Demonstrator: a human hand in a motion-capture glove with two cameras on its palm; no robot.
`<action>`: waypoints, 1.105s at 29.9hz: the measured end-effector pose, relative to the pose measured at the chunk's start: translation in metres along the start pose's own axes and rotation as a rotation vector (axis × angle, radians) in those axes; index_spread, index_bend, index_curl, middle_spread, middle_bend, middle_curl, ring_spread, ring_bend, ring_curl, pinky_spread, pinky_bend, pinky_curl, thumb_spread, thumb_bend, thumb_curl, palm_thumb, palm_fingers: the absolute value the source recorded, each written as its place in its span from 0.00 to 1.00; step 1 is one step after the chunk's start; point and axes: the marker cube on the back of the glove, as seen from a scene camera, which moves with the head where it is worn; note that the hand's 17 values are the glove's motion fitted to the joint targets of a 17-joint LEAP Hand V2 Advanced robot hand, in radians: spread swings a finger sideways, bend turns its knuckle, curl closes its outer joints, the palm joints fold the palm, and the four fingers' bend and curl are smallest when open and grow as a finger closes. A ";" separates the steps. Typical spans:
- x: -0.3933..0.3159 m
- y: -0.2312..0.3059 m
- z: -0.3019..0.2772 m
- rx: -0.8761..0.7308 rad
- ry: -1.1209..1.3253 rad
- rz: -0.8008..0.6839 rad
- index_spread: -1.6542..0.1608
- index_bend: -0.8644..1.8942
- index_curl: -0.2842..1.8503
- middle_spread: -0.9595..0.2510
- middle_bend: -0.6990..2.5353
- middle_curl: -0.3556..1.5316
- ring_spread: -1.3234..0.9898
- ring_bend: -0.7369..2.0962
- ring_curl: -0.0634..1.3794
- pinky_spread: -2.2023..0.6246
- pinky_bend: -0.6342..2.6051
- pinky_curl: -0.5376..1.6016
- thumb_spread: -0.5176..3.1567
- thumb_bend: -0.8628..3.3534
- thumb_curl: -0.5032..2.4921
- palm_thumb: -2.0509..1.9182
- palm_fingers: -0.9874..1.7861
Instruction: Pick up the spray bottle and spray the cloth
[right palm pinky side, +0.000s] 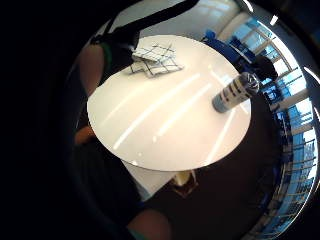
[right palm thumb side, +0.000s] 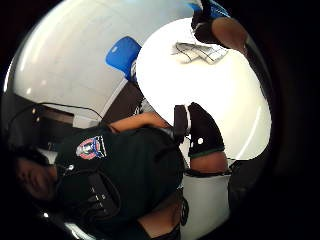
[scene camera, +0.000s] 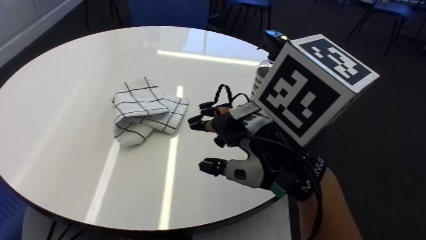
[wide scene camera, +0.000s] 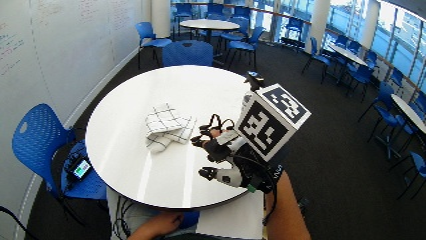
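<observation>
Hovering our black-gloved right hand (scene camera: 229, 135), fingers relaxed and holding nothing, between the folded white grid-checked cloth (scene camera: 146, 116) and the striped spray bottle (right palm pinky side: 235, 92).

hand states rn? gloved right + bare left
Right hand: open, above the table, holding nothing; spray bottle and cloth untouched.
Left hand: below the table's near edge; fingers cannot be told.

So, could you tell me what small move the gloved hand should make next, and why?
Probably a short reach toward the spray bottle, which stands upright near the round table's edge, mostly hidden behind the hand in the outside view. The gloved right hand hovers above the table holding nothing, and the checked cloth lies folded and untouched.
</observation>
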 end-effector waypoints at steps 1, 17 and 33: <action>0.000 0.000 0.000 0.001 0.000 0.000 0.79 0.42 0.18 0.74 0.28 0.22 0.55 0.39 0.11 0.81 0.29 0.28 0.25 0.28 0.20 0.64 0.62; 0.003 0.006 0.013 -0.025 -0.022 0.014 0.69 0.39 0.26 0.71 0.27 0.30 0.53 0.39 0.21 0.84 0.28 0.35 0.41 0.28 0.25 0.67 0.62; 0.025 -0.002 0.024 0.026 -0.004 0.099 0.69 0.38 0.28 0.71 0.27 0.33 0.52 0.38 0.24 0.84 0.26 0.37 0.45 0.25 0.28 0.68 0.63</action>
